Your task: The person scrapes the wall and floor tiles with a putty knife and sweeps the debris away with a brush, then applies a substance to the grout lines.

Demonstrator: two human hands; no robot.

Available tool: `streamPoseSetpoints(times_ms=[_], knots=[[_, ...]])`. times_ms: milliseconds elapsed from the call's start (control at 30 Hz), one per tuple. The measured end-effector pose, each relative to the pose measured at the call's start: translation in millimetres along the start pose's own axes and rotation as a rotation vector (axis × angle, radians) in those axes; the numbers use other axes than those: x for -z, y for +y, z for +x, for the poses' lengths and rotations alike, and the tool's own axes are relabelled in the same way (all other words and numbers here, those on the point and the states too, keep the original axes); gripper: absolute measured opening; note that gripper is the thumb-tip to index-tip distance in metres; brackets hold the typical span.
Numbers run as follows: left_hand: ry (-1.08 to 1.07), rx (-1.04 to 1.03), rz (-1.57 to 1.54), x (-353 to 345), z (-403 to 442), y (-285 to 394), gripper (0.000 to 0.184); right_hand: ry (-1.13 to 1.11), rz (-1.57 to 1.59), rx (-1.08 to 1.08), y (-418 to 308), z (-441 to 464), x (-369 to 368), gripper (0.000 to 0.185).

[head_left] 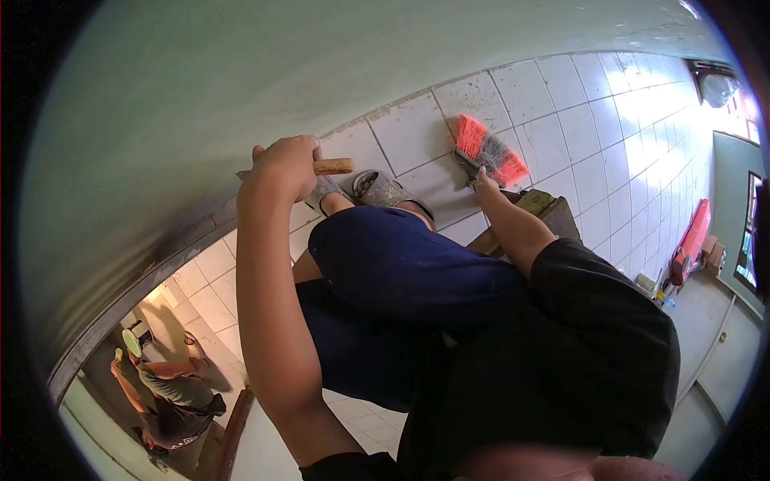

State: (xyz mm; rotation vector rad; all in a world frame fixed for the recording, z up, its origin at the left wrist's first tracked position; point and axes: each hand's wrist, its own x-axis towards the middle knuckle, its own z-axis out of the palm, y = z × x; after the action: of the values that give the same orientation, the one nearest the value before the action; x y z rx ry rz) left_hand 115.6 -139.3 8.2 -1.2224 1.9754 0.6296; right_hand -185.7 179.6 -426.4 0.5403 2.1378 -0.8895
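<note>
The wooden-handled tool is at the left, close by the green wall. The left hand is wrapped around it; a snug grip should keep it steady. The right hand grips the red and gray brush (I can't tell if it touches the floor), best kept clear of the feet. Another person is far off, left.

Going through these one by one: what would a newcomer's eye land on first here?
Probably the bright orange-and-grey brush, right of centre near the top, vivid against the white floor tiles and held in the right hand. Next, left of centre, the left hand grips a wooden-handled tool by the green wall. Another person shows small at the lower left.
</note>
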Motion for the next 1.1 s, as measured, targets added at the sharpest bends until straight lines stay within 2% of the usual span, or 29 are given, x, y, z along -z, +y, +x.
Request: streamPoseSetpoints(times_ms=[100,167,233,333,467,533,567,633,667,700,767,833,867,900,933,967,1033,1100], knots=[[-0.021,0.029,-0.028,1,-2,-4,0.034,-0.143,0.111,-0.019,27,57,-6,0.059],[-0.05,0.046,-0.031,2,-4,-7,0.035,-0.191,0.144,-0.038,29,49,-10,0.059],[-0.047,0.075,-0.07,3,-7,-7,0.036,-0.068,0.373,-0.339,-14,1,-13,0.057],[0.008,0.066,-0.078,3,-14,-9,0.037,0.06,0.385,-0.423,-56,-47,-8,0.054],[0.04,0.071,-0.106,-5,-17,-21,0.038,0.087,0.337,-0.393,-57,-2,-11,0.05],[0.003,0.077,-0.084,-6,-15,-30,0.037,-0.143,0.699,-0.359,-52,39,-8,0.045],[0.015,0.08,-0.095,-6,-16,-35,0.037,-0.152,0.695,-0.346,-63,28,-7,0.045],[0.075,0.089,-0.208,-9,-21,-43,0.029,-0.161,0.448,-0.063,-89,-20,3,0.042],[0.085,0.085,-0.21,-9,-26,-44,0.029,-0.079,0.25,0.078,-100,-44,8,0.043],[0.142,0.056,-0.234,-8,-31,-45,0.03,-0.079,0.256,0.087,-111,-70,14,0.043],[0.196,0.017,-0.256,-13,-35,-50,0.03,-0.315,-0.299,0.676,-125,-119,31,0.04],[0.376,-0.109,-0.347,-22,-35,-58,0.031,-0.642,-0.51,0.907,-129,-146,39,0.046],[0.371,-0.121,-0.336,-22,-39,-56,0.031,-0.689,-0.867,0.85,-127,-142,34,0.048],[0.436,-0.127,-0.312,-19,-46,-54,0.03,-0.621,-1.222,1.038,-122,-154,28,0.059],[0.5,-0.134,-0.287,-15,-50,-53,0.029,-0.681,-1.422,1.103,-110,-169,20,0.066],[0.503,-0.146,-0.276,-12,-51,-52,0.029,-0.702,-1.624,1.051,-100,-192,8,0.07],[0.472,-0.106,-0.344,-15,-50,-54,0.029,-0.8,-1.691,1.221,-51,-187,-16,0.06],[0.426,-0.088,-0.357,-23,-44,-62,0.028,-0.869,-1.748,1.182,-27,-195,-31,0.06]])
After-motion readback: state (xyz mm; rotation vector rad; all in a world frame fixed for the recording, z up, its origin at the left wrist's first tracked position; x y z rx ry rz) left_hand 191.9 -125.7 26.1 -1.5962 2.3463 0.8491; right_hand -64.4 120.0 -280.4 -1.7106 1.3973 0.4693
